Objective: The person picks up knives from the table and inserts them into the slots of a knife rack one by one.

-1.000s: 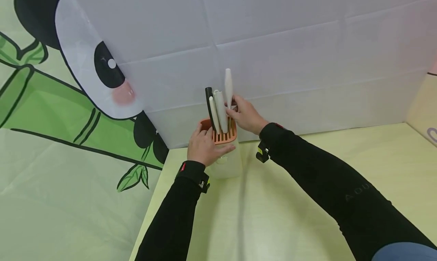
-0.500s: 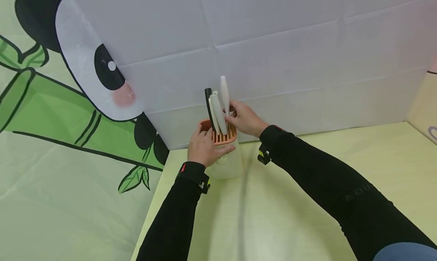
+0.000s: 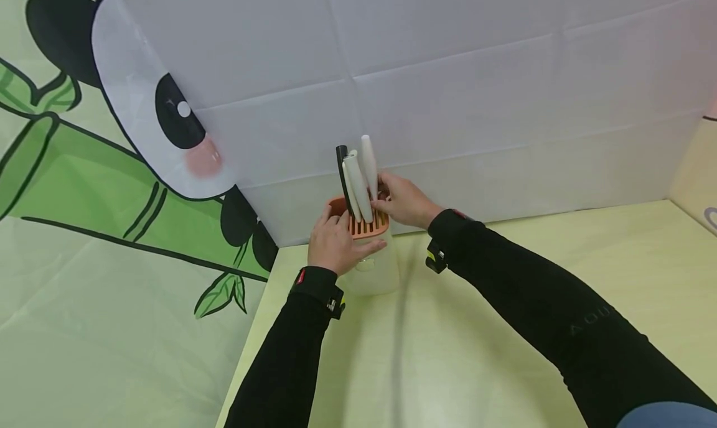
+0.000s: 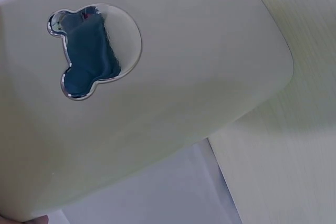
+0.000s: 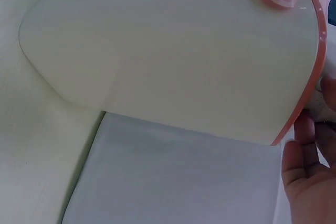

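Observation:
A pale cream knife holder (image 3: 372, 275) with an orange slotted top (image 3: 366, 229) stands on the table against the wall. My left hand (image 3: 336, 241) grips its upper left side, the thumb across the front and the fingers at the rim. With my right hand (image 3: 406, 201) I pinch a white-handled knife (image 3: 368, 160) low on its handle, at the back right of the slots; its blade is hidden. Several other handles, one black (image 3: 342, 167) and the rest white (image 3: 358, 182), lean beside it. The left wrist view shows the holder's shiny bear-shaped badge (image 4: 89, 51).
The pale yellow table (image 3: 504, 328) stretches out to the right and front. Behind the holder rises a wall covered with white sheeting (image 3: 476, 92), with a panda and bamboo print (image 3: 112, 179) at the left.
My right hand has moved down with the white-handled knife, which sits lower in the slotted top. The left hand has kept its hold on the knife holder.

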`<control>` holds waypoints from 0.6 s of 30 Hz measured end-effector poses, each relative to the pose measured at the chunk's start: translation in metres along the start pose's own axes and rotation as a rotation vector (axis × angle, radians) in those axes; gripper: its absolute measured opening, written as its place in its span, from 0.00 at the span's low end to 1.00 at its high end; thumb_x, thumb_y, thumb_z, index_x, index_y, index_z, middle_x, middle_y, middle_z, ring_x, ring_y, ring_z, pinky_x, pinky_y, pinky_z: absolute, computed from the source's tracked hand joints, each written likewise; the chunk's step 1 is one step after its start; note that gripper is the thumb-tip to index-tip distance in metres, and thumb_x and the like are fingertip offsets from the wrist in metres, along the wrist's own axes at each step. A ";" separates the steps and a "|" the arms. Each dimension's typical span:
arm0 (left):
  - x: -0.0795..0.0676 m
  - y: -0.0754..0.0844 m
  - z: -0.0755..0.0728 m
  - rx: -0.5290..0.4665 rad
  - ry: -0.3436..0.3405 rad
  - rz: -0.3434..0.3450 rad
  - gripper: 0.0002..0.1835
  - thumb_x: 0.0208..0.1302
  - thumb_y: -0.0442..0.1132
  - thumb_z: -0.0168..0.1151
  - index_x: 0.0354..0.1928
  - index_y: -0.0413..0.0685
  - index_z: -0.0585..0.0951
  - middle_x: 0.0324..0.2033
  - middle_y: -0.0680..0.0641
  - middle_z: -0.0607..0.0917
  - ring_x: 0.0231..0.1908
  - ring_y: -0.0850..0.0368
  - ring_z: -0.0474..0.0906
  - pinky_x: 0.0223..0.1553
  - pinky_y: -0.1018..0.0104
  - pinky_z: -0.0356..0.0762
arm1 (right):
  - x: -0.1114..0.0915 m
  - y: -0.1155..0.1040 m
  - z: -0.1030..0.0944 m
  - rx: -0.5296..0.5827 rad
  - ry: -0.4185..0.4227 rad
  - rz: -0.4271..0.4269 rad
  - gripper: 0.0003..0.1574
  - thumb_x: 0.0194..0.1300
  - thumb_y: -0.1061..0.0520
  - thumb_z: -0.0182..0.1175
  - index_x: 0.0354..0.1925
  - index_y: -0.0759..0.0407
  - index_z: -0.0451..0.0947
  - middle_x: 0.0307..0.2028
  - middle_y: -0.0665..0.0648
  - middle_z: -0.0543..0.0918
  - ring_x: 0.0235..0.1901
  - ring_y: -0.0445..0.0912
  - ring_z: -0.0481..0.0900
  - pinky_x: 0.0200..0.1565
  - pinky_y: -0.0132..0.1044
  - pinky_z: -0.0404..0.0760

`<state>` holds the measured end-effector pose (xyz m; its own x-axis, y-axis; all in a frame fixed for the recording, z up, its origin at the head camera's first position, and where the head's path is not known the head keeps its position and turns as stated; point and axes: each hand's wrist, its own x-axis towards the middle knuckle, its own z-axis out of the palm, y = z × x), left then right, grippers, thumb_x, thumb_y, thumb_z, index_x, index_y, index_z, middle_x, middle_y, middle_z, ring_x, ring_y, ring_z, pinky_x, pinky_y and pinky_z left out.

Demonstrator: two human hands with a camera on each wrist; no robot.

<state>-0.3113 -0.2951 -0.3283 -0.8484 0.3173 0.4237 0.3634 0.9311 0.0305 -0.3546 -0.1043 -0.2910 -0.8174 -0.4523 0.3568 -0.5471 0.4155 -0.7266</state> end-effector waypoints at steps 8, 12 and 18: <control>0.001 0.001 0.000 -0.008 0.016 0.010 0.51 0.46 0.80 0.52 0.59 0.45 0.72 0.42 0.42 0.83 0.54 0.48 0.73 0.70 0.58 0.46 | -0.005 0.002 -0.002 -0.040 -0.018 -0.002 0.25 0.66 0.58 0.59 0.58 0.61 0.66 0.48 0.55 0.78 0.49 0.44 0.74 0.55 0.44 0.73; 0.002 0.001 0.000 -0.008 0.018 0.008 0.50 0.46 0.80 0.52 0.58 0.45 0.72 0.43 0.44 0.83 0.53 0.49 0.73 0.70 0.59 0.45 | -0.007 0.006 -0.001 -0.055 -0.034 -0.038 0.22 0.67 0.57 0.57 0.58 0.61 0.66 0.49 0.57 0.77 0.50 0.46 0.73 0.55 0.47 0.73; 0.003 0.002 0.002 0.009 0.031 0.014 0.50 0.46 0.81 0.50 0.56 0.44 0.73 0.38 0.44 0.83 0.51 0.49 0.75 0.70 0.60 0.45 | -0.007 0.018 0.003 -0.131 -0.034 -0.125 0.16 0.70 0.55 0.52 0.54 0.57 0.69 0.46 0.53 0.78 0.45 0.43 0.73 0.47 0.41 0.75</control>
<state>-0.3138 -0.2919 -0.3286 -0.8311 0.3246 0.4516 0.3715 0.9283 0.0164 -0.3585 -0.0965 -0.3083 -0.7361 -0.5322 0.4183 -0.6649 0.4524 -0.5944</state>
